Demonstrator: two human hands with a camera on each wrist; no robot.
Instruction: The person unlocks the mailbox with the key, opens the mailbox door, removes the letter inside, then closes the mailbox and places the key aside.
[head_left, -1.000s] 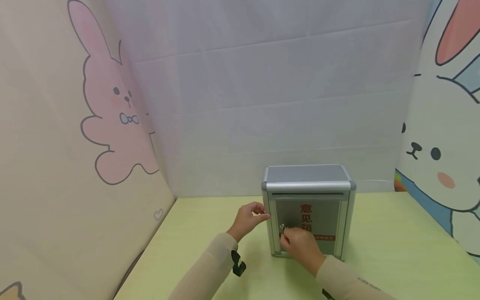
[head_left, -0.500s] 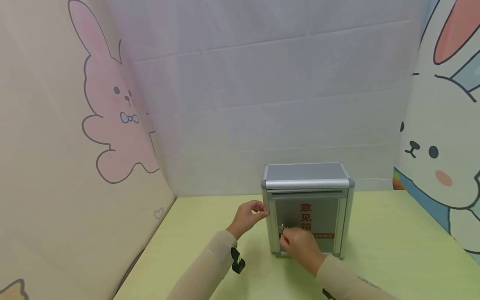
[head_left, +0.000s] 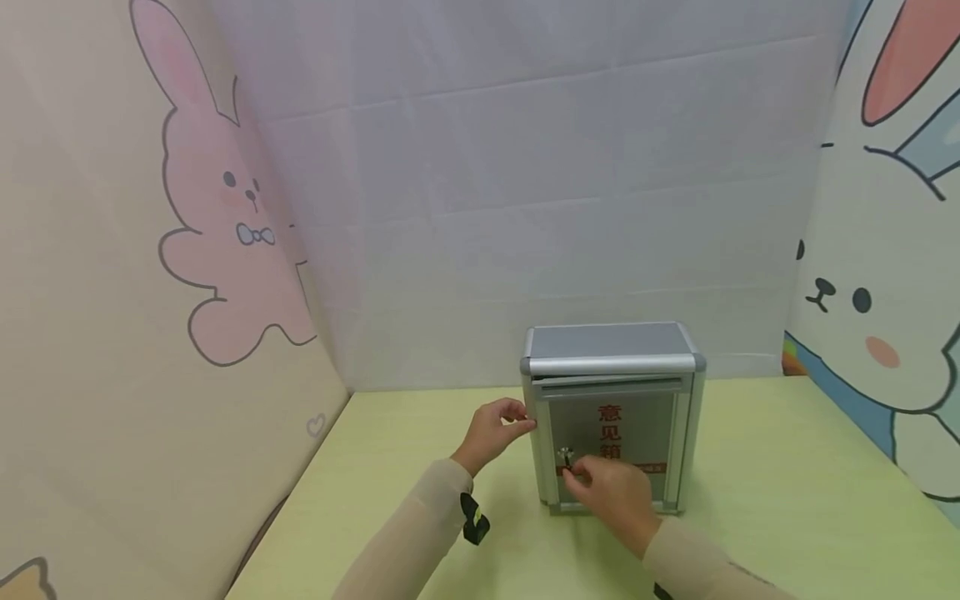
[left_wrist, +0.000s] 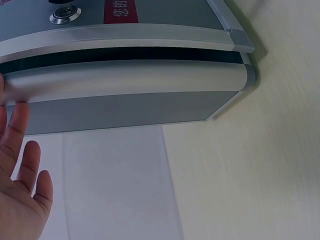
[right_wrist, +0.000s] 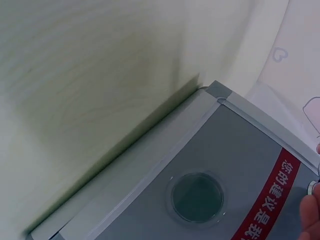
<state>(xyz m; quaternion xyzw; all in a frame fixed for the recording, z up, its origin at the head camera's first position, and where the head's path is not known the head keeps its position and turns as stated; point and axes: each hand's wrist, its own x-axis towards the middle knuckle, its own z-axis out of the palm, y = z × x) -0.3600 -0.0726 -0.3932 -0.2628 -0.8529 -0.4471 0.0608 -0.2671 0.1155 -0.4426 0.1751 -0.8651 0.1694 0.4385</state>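
Note:
A grey metal suggestion box (head_left: 611, 342) with red lettering stands upright on the table. Its front door (head_left: 648, 421) sits slightly ajar along the left edge, and a dark gap (left_wrist: 125, 54) shows there in the left wrist view. A black-headed key (head_left: 567, 463) sticks out of the round silver lock (left_wrist: 65, 15). My right hand (head_left: 615, 496) pinches this key between thumb and fingers; only fingertips (right_wrist: 311, 212) appear in the right wrist view. With loosely bent fingers, my left hand (head_left: 491, 435) touches the box's left side edge.
The box rests on a pale yellow-green table (head_left: 780, 492). Behind it hangs a white cloth backdrop (head_left: 480, 250); rabbit-printed cloths line the left and right sides. A round dark window (right_wrist: 197, 197) is set low in the door.
The door's left edge has come forward, leaving a gap at its upper left. My right hand has moved slightly right and down with the key, uncovering more of the lock.

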